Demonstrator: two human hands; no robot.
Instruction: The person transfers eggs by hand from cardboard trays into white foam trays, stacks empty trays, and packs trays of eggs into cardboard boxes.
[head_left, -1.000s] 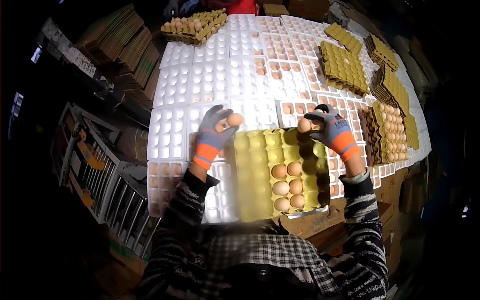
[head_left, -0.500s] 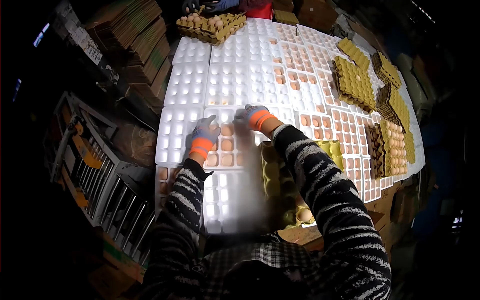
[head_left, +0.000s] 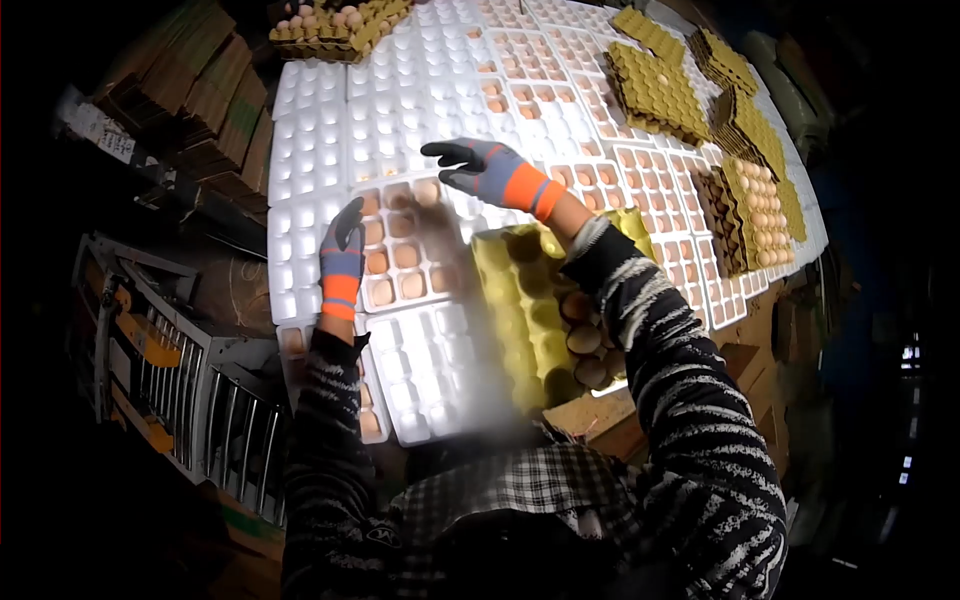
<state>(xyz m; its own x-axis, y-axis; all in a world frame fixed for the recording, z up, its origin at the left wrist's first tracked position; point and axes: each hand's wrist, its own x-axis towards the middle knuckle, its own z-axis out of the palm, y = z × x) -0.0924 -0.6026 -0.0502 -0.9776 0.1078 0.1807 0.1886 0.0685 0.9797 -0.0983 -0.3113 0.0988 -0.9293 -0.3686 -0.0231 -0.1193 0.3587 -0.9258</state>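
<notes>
Hands, gloved, grey with dark fingertips and orange cuffs: 2. Right hand (head_left: 490,175), upper centre of the frame: over the white trays, fingers partly open and pointing left, nothing visible between them. Left hand (head_left: 342,255), left of centre: upright at the left side of a part-filled white tray (head_left: 392,277), fingers slightly bent; whether it grips anything, cannot tell. Eggs (head_left: 406,255), pale brown: seated in separate cups of that tray, left of centre, with 1 paler egg (head_left: 426,191) in its top row, just below the right hand's fingertips. Yellow egg tray (head_left: 505,290), centre: several darker-looking eggs (head_left: 584,340) at its right, the right sleeve (head_left: 660,340) across part of it. White tray (head_left: 420,370), lower centre: directly below the part-filled one. Yellow stack with eggs (head_left: 765,215), right: tilted. Yellow tray stack (head_left: 655,90), upper right. Egg-bearing stack (head_left: 340,35), upper left. Folded cardboard (head_left: 185,90), upper left: stacked. Metal roller frame (head_left: 235,420), lower left.
</notes>
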